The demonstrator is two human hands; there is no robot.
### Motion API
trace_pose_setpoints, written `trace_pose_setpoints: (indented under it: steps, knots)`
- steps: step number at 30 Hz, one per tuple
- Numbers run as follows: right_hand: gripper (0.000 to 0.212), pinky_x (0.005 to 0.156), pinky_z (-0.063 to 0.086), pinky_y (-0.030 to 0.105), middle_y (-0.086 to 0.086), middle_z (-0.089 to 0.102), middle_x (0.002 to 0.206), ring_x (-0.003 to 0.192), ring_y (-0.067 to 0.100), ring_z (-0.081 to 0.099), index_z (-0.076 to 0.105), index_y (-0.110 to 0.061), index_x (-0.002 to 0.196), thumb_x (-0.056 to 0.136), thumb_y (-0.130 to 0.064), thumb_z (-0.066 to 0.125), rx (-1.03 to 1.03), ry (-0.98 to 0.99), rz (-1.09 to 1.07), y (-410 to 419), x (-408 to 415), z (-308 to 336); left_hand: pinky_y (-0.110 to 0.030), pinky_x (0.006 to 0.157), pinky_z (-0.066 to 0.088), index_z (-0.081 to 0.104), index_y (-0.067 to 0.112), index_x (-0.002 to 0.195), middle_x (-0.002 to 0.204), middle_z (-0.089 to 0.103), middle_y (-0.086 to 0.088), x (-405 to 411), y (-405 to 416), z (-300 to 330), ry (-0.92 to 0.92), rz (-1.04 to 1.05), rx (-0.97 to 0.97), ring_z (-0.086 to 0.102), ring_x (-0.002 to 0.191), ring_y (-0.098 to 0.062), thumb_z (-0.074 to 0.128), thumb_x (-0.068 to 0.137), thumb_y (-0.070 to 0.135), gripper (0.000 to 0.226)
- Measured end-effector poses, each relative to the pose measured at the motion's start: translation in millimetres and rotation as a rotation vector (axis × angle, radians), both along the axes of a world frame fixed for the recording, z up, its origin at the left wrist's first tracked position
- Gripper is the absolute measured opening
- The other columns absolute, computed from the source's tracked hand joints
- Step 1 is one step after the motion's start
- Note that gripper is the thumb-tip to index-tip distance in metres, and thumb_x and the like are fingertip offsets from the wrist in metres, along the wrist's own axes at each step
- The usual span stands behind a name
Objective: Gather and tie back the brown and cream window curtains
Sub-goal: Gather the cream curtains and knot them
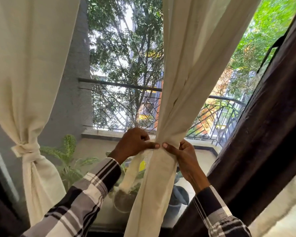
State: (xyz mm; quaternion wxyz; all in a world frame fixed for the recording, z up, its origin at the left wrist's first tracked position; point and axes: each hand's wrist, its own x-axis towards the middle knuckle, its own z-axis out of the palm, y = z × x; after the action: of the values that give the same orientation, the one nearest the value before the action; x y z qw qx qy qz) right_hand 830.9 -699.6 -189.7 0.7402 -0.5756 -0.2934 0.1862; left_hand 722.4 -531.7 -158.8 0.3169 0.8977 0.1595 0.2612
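Both hands were pinching the tie strip (144,155) around the bunched right cream curtain (167,137) mid-window: left hand (135,142), right hand (179,152), fingertips nearly meeting. I'd keep the gather snug and cross the ends tight before knotting.

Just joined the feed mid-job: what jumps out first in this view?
Dead centre, the left hand and right hand pinch a tie band around the gathered middle cream curtain. At far left, another cream curtain already sits knotted by its tie. The brown curtain hangs loose along the right edge, and bright trees show behind the balcony railing.
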Motion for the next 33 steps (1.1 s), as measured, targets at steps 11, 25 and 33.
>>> trace_pose_setpoints:
  steps: [11,25,33]
  knots:
    - [0.043,0.066,0.051,0.020,-0.002,0.070,0.091,0.076,0.002,0.066,0.060,-0.012,0.108,0.073,-0.010,0.085,0.043,-0.269,-0.503,25,-12,-12,-0.032,0.066,0.053,0.072,0.023,0.079,0.076,0.072,0.003,3,-73,-32,-0.173,0.211,0.009,0.067,0.076,-0.018,0.067,0.078,0.036,0.014]
    - [0.035,0.083,0.052,0.018,-0.007,0.068,0.107,0.101,0.006,0.066,0.065,-0.025,0.103,0.074,-0.028,0.083,-0.030,-0.553,-0.230,-10,-6,-45,-0.038,0.083,0.058,0.072,0.036,0.085,0.089,0.075,0.009,12,-71,-44,-0.244,-0.011,-0.604,0.070,0.088,-0.011,0.058,0.078,0.004,0.035]
    - [0.034,0.079,0.049,0.021,-0.004,0.062,0.100,0.090,0.009,0.060,0.064,-0.016,0.102,0.074,-0.019,0.082,-0.200,-0.814,-0.536,-5,0,-47,-0.024,0.098,0.046,0.066,0.045,0.117,0.123,0.065,0.020,17,-67,-51,-0.107,-0.161,-0.495,0.058,0.114,0.002,0.048,0.096,0.016,0.039]
